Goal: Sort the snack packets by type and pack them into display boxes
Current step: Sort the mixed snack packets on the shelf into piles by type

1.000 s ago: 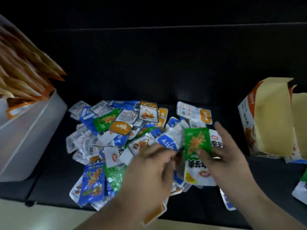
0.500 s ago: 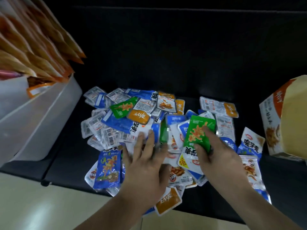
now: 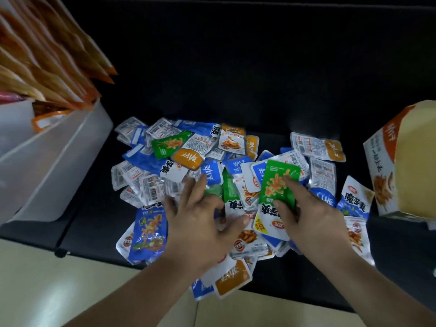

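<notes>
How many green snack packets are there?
3 green packets: one at the pile's upper left, one pinched in the right hand, one mid-pile beside the left hand. More may be buried underneath.

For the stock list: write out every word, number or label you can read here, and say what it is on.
"魔芋爽": on the white-and-blue packet at the pile's right edge.
"200%": on the yellow badge just below the green packet, upside down to the camera.
Lettering on the display box, the barcode labels and all other print: too blurred or small to read.
</notes>
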`<state>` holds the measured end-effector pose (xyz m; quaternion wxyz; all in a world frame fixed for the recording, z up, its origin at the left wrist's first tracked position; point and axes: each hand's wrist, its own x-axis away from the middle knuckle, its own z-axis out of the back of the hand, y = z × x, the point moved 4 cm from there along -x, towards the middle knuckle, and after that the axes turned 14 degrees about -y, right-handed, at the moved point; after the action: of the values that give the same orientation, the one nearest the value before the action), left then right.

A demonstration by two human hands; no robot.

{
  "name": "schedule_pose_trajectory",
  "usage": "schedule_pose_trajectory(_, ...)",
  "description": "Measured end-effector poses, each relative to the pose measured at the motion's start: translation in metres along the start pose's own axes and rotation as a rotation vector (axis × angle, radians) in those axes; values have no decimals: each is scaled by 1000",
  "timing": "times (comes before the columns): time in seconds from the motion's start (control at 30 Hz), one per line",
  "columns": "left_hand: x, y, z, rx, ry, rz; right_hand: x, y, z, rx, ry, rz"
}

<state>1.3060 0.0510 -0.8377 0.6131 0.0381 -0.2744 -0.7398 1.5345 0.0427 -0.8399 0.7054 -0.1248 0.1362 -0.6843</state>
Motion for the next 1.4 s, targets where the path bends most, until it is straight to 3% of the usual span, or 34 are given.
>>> schedule_pose_trajectory(0.13,-9,9,-15,145,-5,53,-2,0,-2,18,-1,-11)
schedule_pose_trajectory(0.23,-4,1,3,256,110,-37,-2,0,-1,64,41,22)
schedule_pose_trajectory(0.33,10,-23,26,252,256,-136,-3,-3,-7,128,59,51)
schedule_pose_trajectory(0.4,15,-33,31,130,283,-163,-4,-2,-9,106,39,66)
schedule_pose_trajectory(0.6,1,-40,19,-149,254,-169,-7,1,-6,36,15,76)
schedule_pose_trajectory(0.93,-28,-40,26,-121,99,-107,-7,-5,3,53,-103,-23)
schedule_pose_trajectory(1.13,-30,-33,37,-15,85,-193,0,-9,1,44,-107,-41)
schedule_pose_trajectory(1.27,-23,-46,45,113,43,12,-2,-8,3,27,-106,-47)
schedule_pose_trajectory(1.4,-13,-38,74,527,55,196,0,-9,3,-4,-127,-70)
